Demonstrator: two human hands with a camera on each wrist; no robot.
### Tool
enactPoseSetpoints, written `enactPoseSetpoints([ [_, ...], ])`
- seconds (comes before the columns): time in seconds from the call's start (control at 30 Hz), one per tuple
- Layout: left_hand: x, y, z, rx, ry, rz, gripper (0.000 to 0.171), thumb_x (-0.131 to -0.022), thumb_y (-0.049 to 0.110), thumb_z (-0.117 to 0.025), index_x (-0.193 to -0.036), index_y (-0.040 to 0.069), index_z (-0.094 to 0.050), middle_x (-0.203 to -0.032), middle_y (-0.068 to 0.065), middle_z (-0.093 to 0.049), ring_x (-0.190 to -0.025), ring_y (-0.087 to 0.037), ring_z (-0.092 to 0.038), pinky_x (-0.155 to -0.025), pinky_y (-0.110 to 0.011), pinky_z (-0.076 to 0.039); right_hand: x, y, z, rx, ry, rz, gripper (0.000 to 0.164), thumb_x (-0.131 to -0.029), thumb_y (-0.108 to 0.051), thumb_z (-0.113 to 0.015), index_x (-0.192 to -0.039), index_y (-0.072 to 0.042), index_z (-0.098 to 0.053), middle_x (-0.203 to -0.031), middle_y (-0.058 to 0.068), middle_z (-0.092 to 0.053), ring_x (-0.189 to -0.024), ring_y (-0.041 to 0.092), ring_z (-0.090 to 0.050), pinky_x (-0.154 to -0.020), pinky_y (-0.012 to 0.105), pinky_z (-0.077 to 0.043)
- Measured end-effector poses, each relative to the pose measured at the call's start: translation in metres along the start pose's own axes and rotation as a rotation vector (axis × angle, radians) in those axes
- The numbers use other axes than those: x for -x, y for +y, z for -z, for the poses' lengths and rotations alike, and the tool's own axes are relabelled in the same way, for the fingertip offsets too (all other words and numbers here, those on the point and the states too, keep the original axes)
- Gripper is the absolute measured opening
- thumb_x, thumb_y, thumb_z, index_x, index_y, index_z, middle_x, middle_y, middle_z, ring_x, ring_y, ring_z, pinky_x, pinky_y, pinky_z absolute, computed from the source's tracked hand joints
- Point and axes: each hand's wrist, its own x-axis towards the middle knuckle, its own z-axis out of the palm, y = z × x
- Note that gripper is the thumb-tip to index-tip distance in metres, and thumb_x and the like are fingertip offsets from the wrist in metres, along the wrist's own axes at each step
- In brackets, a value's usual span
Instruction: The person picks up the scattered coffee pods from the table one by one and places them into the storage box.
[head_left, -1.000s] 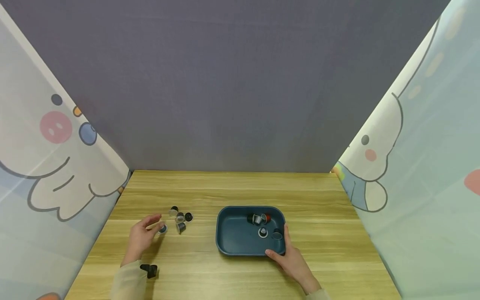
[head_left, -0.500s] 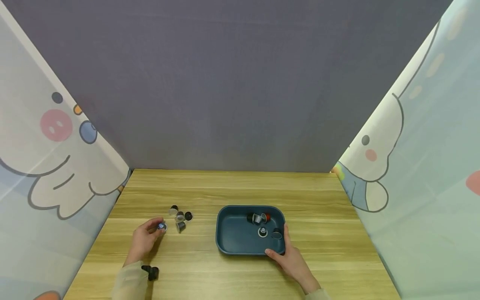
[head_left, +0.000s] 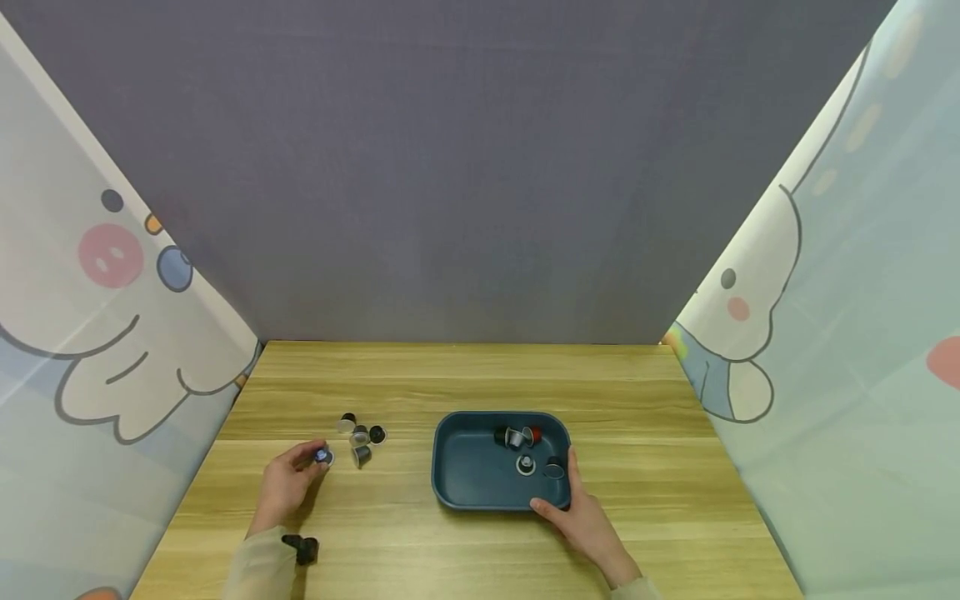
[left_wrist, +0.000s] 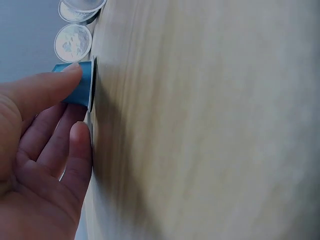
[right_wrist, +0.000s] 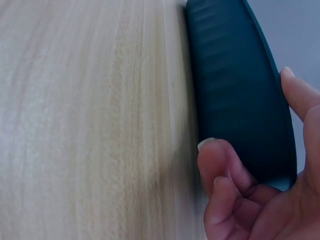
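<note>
Head view: Tray (head_left: pixel 472 468), dark blue, rounded corners, on the wooden table (head_left: pixel 420 375), right of the middle. Contents: five capsules, all in its right half, namely a red capsule (head_left: pixel 536 435), a silver capsule (head_left: pixel 515 439) and a black capsule (head_left: pixel 500 436) close together, with two more nearer the person. Right hand (head_left: pixel 583 513): clamped on the tray's near right corner. Left hand (head_left: pixel 288 479): thumb and fingers together on a blue capsule (head_left: pixel 322 455), at the left of the table. Just beside it: a loose group of four capsules (head_left: pixel 362 436). Backdrop (head_left: pixel 465 175): dark grey cloth.

Left wrist view: blue capsule pinched, rim toward the table, contact uncertain; foil lids (left_wrist: pixel 73 43) beyond.

Right wrist view: tray's outer wall, curled fingers (right_wrist: pixel 216 162) against it.
</note>
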Motion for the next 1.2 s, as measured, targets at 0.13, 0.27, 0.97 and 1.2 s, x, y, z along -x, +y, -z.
enactPoseSetpoints([
  [0.13, 0.0, -0.002, -0.001, -0.023, 0.015, -0.007, 0.036, -0.09, 0.001, -0.071, -0.126, 0.0, -0.067, -0.126, -0.026, -0.063, -0.116, -0.041, -0.06, -0.094, -0.05, -0.049, 0.001, -0.001, 0.0, 0.001, 0.006, 0.008, 0.113, -0.087, -0.05, -0.074, -0.161, -0.008, 0.0, -0.121, 0.041, -0.057, -0.095, 0.04, -0.067, -0.084, 0.054, -0.052],
  [0.27, 0.001, -0.003, -0.002, -0.022, 0.015, 0.007, 0.034, -0.09, 0.001, -0.071, -0.124, 0.001, -0.068, -0.125, -0.025, -0.064, -0.116, -0.04, -0.061, -0.094, -0.05, -0.049, 0.001, 0.0, -0.001, -0.004, -0.002, 0.006, 0.113, -0.087, -0.05, -0.074, -0.161, -0.009, 0.002, -0.114, 0.039, -0.061, -0.09, 0.037, -0.068, -0.082, 0.052, -0.053],
  [0.97, 0.001, 0.011, 0.007, 0.064, 0.007, 0.04, 0.036, -0.091, 0.006, -0.073, -0.126, 0.001, -0.068, -0.129, -0.024, -0.062, -0.11, -0.039, -0.065, -0.074, -0.015, -0.05, -0.003, 0.003, -0.001, -0.014, -0.032, -0.032, 0.114, -0.088, -0.054, -0.071, -0.161, -0.013, 0.006, -0.064, 0.006, -0.053, -0.058, 0.019, -0.052, -0.062, 0.035, -0.045],
  [1.2, 0.0, 0.023, 0.011, 0.037, 0.02, 0.035, 0.036, -0.092, 0.011, -0.074, -0.127, 0.004, -0.068, -0.131, -0.025, -0.06, -0.107, -0.041, -0.066, -0.072, -0.021, -0.053, -0.003, 0.004, -0.001, -0.011, -0.038, -0.027, 0.114, -0.089, -0.053, -0.07, -0.16, -0.013, 0.008, -0.064, 0.006, -0.052, -0.06, 0.02, -0.053, -0.064, 0.037, -0.045],
])
